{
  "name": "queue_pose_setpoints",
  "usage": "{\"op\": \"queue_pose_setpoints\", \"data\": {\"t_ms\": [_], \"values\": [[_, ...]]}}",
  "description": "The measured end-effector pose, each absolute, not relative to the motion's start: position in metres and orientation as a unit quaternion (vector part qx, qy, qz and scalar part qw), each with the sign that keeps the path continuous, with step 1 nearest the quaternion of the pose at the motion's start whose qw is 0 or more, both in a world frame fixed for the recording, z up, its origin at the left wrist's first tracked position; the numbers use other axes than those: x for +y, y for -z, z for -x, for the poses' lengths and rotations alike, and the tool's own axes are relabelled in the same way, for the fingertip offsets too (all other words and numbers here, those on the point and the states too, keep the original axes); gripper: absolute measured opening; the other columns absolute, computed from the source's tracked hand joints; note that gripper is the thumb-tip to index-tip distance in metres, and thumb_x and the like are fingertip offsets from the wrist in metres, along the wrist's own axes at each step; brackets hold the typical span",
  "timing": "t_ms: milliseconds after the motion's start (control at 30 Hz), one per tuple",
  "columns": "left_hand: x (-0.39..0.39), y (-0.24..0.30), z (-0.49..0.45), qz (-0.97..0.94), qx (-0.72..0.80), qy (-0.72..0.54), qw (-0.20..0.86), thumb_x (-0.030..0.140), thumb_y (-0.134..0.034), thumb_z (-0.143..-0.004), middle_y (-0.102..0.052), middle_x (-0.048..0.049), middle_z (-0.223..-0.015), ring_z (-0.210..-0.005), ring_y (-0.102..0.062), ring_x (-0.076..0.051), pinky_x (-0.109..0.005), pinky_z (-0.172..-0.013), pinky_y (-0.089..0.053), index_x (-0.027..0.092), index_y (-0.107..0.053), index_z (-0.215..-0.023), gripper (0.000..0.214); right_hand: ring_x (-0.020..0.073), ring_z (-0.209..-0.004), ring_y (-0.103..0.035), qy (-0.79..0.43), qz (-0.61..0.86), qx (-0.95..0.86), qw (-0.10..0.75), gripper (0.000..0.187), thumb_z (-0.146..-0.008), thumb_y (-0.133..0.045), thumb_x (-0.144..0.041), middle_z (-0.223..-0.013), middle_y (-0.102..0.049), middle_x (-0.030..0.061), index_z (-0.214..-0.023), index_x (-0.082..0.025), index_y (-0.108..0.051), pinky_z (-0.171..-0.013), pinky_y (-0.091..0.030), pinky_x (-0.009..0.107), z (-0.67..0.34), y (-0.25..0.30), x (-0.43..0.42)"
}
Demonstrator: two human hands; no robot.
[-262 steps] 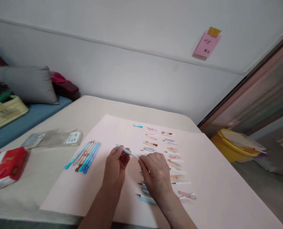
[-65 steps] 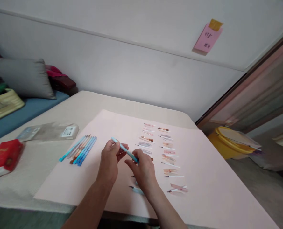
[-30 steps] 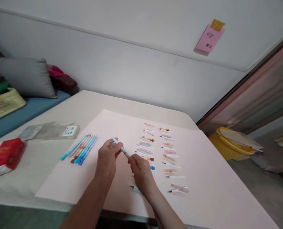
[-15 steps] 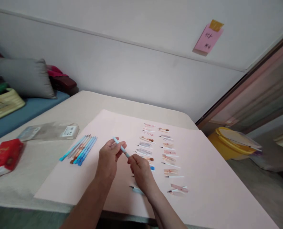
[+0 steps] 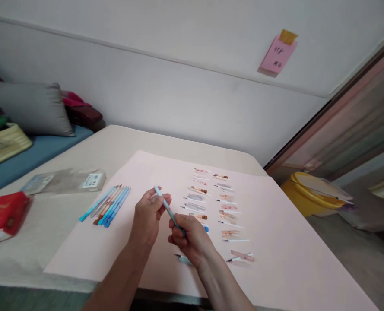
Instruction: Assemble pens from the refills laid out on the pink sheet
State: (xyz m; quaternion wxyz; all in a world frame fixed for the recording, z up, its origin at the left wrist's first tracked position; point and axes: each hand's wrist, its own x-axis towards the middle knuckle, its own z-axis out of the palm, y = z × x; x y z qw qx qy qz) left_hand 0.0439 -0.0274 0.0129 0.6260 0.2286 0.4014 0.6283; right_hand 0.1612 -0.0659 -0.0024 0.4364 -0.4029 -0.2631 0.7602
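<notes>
Both hands hold one light blue pen above a pink paper sheet. My left hand pinches its upper end with closed fingers. My right hand is curled round its lower end. Just right of the hands lie two columns of small pen parts, thin refills and short coloured caps. A blue cap lies beside my right hand. A bundle of several blue and orange pens lies to the left on the sheet.
The sheet lies on a beige table. A clear plastic packet and a red tissue pack sit at the left. A yellow basin stands on the floor at the right. A grey pillow lies behind.
My right hand has turned and closed more round the pen's lower end, moving slightly nearer me. My left hand stays on the upper end.
</notes>
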Motion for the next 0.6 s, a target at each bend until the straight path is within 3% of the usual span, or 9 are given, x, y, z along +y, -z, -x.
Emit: {"op": "queue_pose_setpoints", "data": {"t_ms": [200,433,533,600], "values": [[-0.027,-0.008,-0.041,-0.238,0.412,-0.611,0.633,0.024,-0.069,-0.068,-0.066,-0.0089,-0.086,-0.084,-0.062,-0.017,-0.033,-0.084,-0.048,0.012,-0.061,-0.098,0.034,0.0021,-0.033,-0.027,-0.751,0.407,-0.259,0.450,0.025,-0.079,-0.055,-0.035,-0.042,-0.040,-0.0083,-0.069,-0.013,-0.058,-0.057,-0.040,0.023,-0.161,0.002,-0.064],[-0.031,-0.007,-0.042,-0.311,0.431,-0.513,0.674,0.037,-0.066,-0.071,-0.058,-0.0017,-0.063,-0.051,-0.050,-0.009,-0.026,-0.058,-0.046,0.012,-0.061,-0.070,0.026,0.0093,-0.043,-0.047,-0.691,0.443,-0.354,0.449,0.041,-0.082,-0.051,-0.051,-0.052,-0.055,0.0012,-0.074,-0.011,-0.062,-0.046,-0.034,0.022,-0.164,0.002,-0.062],[-0.028,-0.009,-0.039,-0.257,0.435,-0.548,0.666,0.034,-0.068,-0.069,-0.061,-0.0035,-0.069,-0.060,-0.055,-0.011,-0.025,-0.061,-0.046,0.012,-0.061,-0.070,0.023,0.0152,-0.058,-0.058,-0.670,0.418,-0.424,0.443,0.053,-0.086,-0.039,-0.056,-0.071,-0.064,0.0085,-0.089,-0.010,-0.064,-0.062,-0.045,0.030,-0.174,-0.003,-0.062],[-0.026,-0.009,-0.036,-0.220,0.431,-0.568,0.666,0.031,-0.070,-0.068,-0.062,-0.0042,-0.072,-0.067,-0.058,-0.012,-0.025,-0.065,-0.047,0.012,-0.061,-0.072,0.021,0.0184,-0.076,-0.061,-0.629,0.422,-0.484,0.438,0.045,-0.085,-0.046,-0.052,-0.086,-0.066,0.0090,-0.100,-0.013,-0.064,-0.078,-0.045,0.035,-0.182,-0.008,-0.061]]}}
